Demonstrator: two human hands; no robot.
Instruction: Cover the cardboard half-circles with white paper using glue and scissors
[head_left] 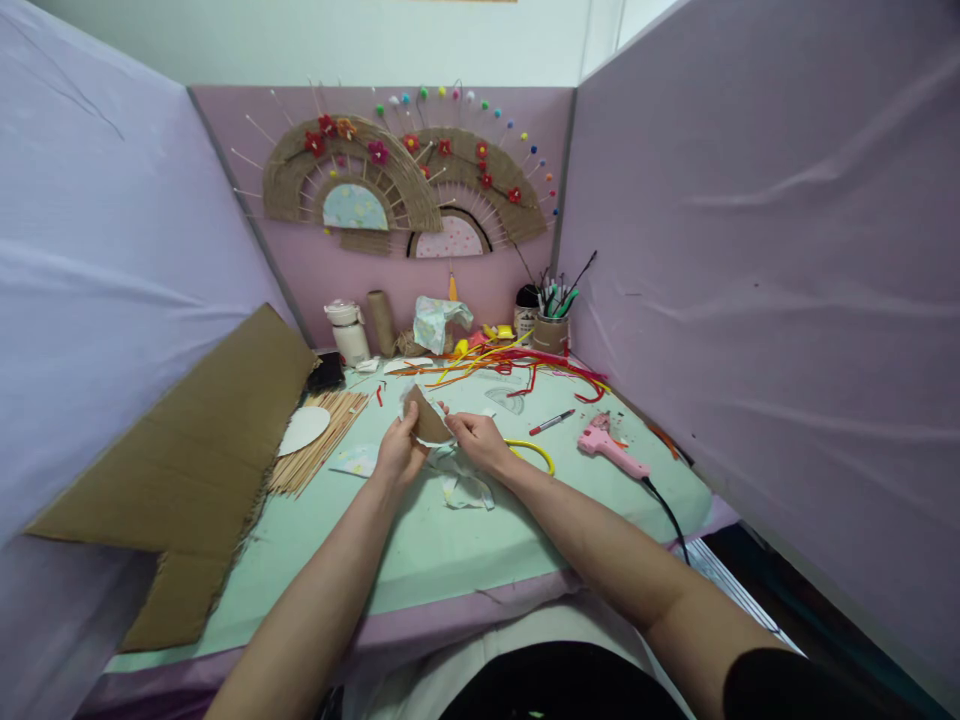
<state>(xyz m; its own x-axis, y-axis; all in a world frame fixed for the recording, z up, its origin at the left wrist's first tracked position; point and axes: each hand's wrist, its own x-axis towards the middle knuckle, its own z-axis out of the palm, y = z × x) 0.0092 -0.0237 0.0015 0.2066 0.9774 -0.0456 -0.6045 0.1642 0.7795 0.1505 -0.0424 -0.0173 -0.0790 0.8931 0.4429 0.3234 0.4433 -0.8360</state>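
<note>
A small brown cardboard piece (427, 418) with pale fabric around its edges is held up over the table's middle. My left hand (401, 445) grips its left side, thumb on the brown face. At its right edge, the fingers of my right hand (478, 438) are pinched on the fabric border. Patterned fabric scraps (466, 488) lie beneath my hands, and another fabric scrap (356, 460) is left of them. A yellow loop, perhaps a scissors handle (541, 455), shows beside my right wrist.
A pink glue gun (611, 450) with a black cord lies right, near a red marker (552, 421). Thin wooden sticks (319, 450) and a large cardboard sheet (187, 480) are left. Pipe cleaners (525, 362), a white bottle (348, 332) and a tool cup (551, 330) stand behind.
</note>
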